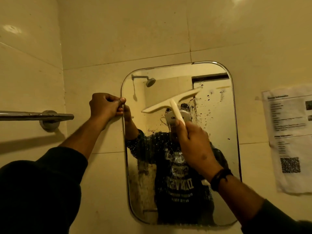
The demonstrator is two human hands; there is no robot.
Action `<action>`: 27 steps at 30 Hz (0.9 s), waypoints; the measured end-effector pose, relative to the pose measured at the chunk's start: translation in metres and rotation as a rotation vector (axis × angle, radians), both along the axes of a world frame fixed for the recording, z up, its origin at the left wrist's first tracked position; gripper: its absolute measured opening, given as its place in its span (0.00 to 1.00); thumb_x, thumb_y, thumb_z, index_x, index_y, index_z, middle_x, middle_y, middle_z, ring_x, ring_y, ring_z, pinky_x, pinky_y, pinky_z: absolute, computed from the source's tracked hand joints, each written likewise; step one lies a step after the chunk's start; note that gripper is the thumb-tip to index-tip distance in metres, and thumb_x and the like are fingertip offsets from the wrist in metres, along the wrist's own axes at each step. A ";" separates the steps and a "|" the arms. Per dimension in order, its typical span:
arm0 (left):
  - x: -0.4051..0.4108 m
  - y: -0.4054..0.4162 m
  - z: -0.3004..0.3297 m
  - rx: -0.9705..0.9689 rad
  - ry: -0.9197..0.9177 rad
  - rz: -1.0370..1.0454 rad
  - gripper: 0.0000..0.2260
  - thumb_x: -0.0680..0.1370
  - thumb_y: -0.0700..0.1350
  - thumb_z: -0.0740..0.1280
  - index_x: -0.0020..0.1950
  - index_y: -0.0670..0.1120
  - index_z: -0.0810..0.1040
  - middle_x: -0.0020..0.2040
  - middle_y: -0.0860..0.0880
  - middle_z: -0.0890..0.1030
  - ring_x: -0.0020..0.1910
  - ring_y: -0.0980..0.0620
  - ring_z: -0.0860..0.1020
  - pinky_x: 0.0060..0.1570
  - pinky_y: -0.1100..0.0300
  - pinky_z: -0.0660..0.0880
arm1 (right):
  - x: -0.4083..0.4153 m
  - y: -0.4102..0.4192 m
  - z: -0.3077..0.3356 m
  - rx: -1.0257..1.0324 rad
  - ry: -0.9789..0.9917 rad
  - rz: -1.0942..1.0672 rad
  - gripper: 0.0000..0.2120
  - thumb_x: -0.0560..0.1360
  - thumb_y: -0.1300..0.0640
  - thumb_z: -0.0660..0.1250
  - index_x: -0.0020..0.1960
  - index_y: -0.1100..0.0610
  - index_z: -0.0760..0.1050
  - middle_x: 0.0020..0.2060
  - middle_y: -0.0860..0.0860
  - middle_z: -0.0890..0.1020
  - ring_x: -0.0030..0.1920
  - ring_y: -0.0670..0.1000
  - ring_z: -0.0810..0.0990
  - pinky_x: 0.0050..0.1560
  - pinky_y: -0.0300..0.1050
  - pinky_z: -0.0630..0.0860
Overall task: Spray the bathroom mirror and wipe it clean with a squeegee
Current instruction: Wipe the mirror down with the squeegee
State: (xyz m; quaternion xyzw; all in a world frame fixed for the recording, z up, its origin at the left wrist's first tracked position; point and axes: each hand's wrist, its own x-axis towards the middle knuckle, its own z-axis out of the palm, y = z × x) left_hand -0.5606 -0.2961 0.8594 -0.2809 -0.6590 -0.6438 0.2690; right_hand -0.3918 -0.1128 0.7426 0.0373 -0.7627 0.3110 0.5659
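Note:
A rounded rectangular mirror (217, 166) hangs on the tiled wall, wet with spray droplets across its middle and right. My right hand (195, 142) grips the handle of a cream squeegee (170, 103), whose blade lies tilted against the upper middle of the glass, right end higher. My left hand (105, 105) pinches the mirror's left edge with fingers closed on it. The spray bottle is not in view. The glass reflects a person in a dark printed shirt and a shower head.
A chrome towel bar (33, 114) with its round mount sticks out of the left wall near my left hand. A printed paper sheet (290, 137) with a QR code is stuck to the wall right of the mirror. Beige tiles surround everything.

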 end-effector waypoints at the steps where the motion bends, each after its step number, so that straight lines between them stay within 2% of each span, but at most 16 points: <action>1: 0.001 0.000 0.000 -0.002 0.002 -0.002 0.10 0.75 0.43 0.74 0.53 0.40 0.81 0.42 0.45 0.83 0.30 0.57 0.83 0.31 0.67 0.80 | 0.004 0.004 -0.013 -0.015 -0.022 0.002 0.18 0.81 0.46 0.54 0.47 0.58 0.75 0.38 0.51 0.76 0.30 0.39 0.75 0.26 0.29 0.70; 3: 0.002 0.000 0.000 -0.005 0.012 0.000 0.08 0.75 0.42 0.74 0.52 0.41 0.81 0.42 0.45 0.83 0.29 0.58 0.83 0.31 0.67 0.79 | 0.013 0.011 -0.029 -0.041 -0.069 -0.015 0.19 0.81 0.45 0.55 0.49 0.59 0.76 0.41 0.53 0.77 0.31 0.40 0.76 0.26 0.30 0.71; 5: 0.003 0.000 0.000 -0.005 0.024 0.011 0.07 0.75 0.42 0.74 0.50 0.41 0.81 0.42 0.45 0.83 0.30 0.57 0.83 0.31 0.67 0.79 | 0.020 0.012 -0.026 -0.016 -0.091 -0.037 0.19 0.81 0.45 0.55 0.49 0.58 0.76 0.39 0.53 0.79 0.30 0.41 0.76 0.25 0.31 0.70; 8: 0.003 0.001 0.000 -0.015 0.027 0.028 0.09 0.75 0.43 0.74 0.52 0.41 0.82 0.43 0.45 0.83 0.34 0.55 0.83 0.31 0.68 0.79 | 0.026 0.005 0.002 0.106 -0.055 -0.106 0.19 0.82 0.45 0.53 0.45 0.55 0.75 0.33 0.53 0.79 0.27 0.45 0.72 0.24 0.34 0.68; 11: 0.002 0.001 -0.001 -0.014 0.031 0.032 0.08 0.76 0.44 0.74 0.51 0.41 0.82 0.42 0.45 0.83 0.33 0.56 0.83 0.30 0.69 0.78 | 0.023 -0.003 0.041 0.288 -0.042 -0.288 0.21 0.82 0.41 0.50 0.44 0.54 0.74 0.30 0.50 0.76 0.26 0.47 0.72 0.24 0.40 0.67; 13: 0.000 0.001 -0.002 -0.015 0.035 0.033 0.07 0.76 0.44 0.74 0.50 0.42 0.82 0.41 0.46 0.83 0.32 0.57 0.83 0.30 0.69 0.78 | 0.021 -0.003 0.066 0.396 -0.104 -0.417 0.24 0.82 0.39 0.48 0.45 0.54 0.74 0.31 0.49 0.77 0.28 0.48 0.74 0.25 0.44 0.71; 16: -0.003 0.000 -0.001 -0.016 0.050 0.031 0.05 0.75 0.45 0.74 0.48 0.44 0.82 0.41 0.46 0.83 0.35 0.56 0.83 0.30 0.68 0.79 | 0.021 0.008 0.088 0.491 -0.175 -0.506 0.25 0.81 0.38 0.47 0.45 0.54 0.74 0.33 0.51 0.78 0.31 0.52 0.77 0.33 0.50 0.79; 19: -0.004 0.000 -0.002 -0.022 0.056 0.013 0.04 0.76 0.45 0.74 0.45 0.48 0.80 0.42 0.46 0.83 0.38 0.53 0.83 0.32 0.67 0.80 | 0.034 0.028 0.085 0.541 -0.230 -0.530 0.21 0.81 0.38 0.48 0.43 0.52 0.70 0.31 0.48 0.76 0.27 0.47 0.73 0.26 0.42 0.73; 22: -0.005 -0.001 -0.002 -0.026 0.067 -0.004 0.04 0.76 0.45 0.73 0.43 0.49 0.80 0.41 0.46 0.83 0.37 0.53 0.83 0.29 0.69 0.78 | 0.065 0.059 0.066 0.563 -0.304 -0.569 0.18 0.78 0.37 0.50 0.43 0.50 0.67 0.30 0.45 0.73 0.25 0.44 0.70 0.24 0.37 0.67; 27: -0.002 -0.001 -0.001 -0.035 0.087 0.019 0.05 0.76 0.44 0.74 0.41 0.48 0.80 0.40 0.45 0.84 0.32 0.55 0.83 0.29 0.68 0.78 | 0.115 0.081 0.039 0.537 -0.342 -0.615 0.35 0.62 0.29 0.39 0.46 0.53 0.71 0.28 0.45 0.71 0.27 0.48 0.73 0.26 0.41 0.71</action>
